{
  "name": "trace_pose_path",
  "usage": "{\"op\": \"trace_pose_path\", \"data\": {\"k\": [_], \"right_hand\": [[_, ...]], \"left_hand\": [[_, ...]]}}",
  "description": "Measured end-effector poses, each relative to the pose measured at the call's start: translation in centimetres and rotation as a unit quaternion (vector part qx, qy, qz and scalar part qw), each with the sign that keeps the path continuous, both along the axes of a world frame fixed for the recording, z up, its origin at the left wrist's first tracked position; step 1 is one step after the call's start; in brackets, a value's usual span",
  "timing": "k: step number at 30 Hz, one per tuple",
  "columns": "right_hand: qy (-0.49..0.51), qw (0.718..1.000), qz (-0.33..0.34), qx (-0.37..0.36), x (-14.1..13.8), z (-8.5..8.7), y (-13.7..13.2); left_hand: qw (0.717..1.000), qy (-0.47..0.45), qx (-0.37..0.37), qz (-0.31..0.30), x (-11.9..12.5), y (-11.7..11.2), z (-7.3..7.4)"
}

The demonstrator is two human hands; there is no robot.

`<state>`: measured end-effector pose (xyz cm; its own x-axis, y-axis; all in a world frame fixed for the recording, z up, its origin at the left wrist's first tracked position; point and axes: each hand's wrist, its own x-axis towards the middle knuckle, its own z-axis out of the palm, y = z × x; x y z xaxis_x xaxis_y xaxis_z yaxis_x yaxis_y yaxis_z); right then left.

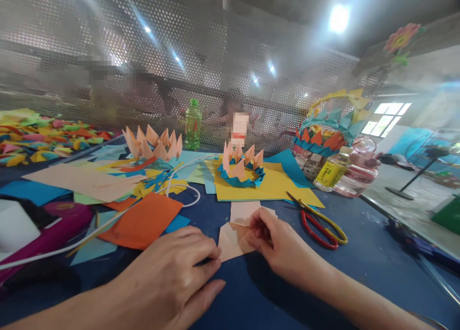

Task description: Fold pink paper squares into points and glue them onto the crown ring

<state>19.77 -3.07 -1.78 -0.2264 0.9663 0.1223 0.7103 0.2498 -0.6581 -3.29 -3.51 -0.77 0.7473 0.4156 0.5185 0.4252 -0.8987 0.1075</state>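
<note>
A small peach piece of paper, with one corner turned over, lies on the dark blue table in front of me. My right hand pinches its right side between thumb and fingers. At its left edge rests my left hand, fingertips touching the paper and thumb held apart. Another pale peach sheet sits just beyond, partly covered. Farther back, a ring of blue and peach folded-paper points stands on a yellow sheet. Scissors with red and yellow handles lie to the right of my right hand.
Left are an orange sheet, a white cord, a purple tool and a peach paper crown. A green bottle stands behind. Right are a yellow-labelled bottle, a pink clear bottle and a paper basket.
</note>
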Motion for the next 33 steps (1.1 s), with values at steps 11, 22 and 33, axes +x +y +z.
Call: {"op": "trace_pose_path", "data": {"k": [11,22,33], "right_hand": [[-0.009,1.000,-0.013,0.018,0.1,0.1,0.6],[-0.006,0.996,0.001,0.090,-0.5,-1.0,1.5],[0.129,0.985,0.052,0.097,-1.2,-0.3,1.1]], "left_hand": [[0.998,-0.004,-0.056,-0.017,0.1,0.4,0.3],[0.996,-0.012,-0.080,0.043,0.3,2.5,-0.3],[0.991,0.061,0.038,-0.114,0.1,2.3,-0.1]]}}
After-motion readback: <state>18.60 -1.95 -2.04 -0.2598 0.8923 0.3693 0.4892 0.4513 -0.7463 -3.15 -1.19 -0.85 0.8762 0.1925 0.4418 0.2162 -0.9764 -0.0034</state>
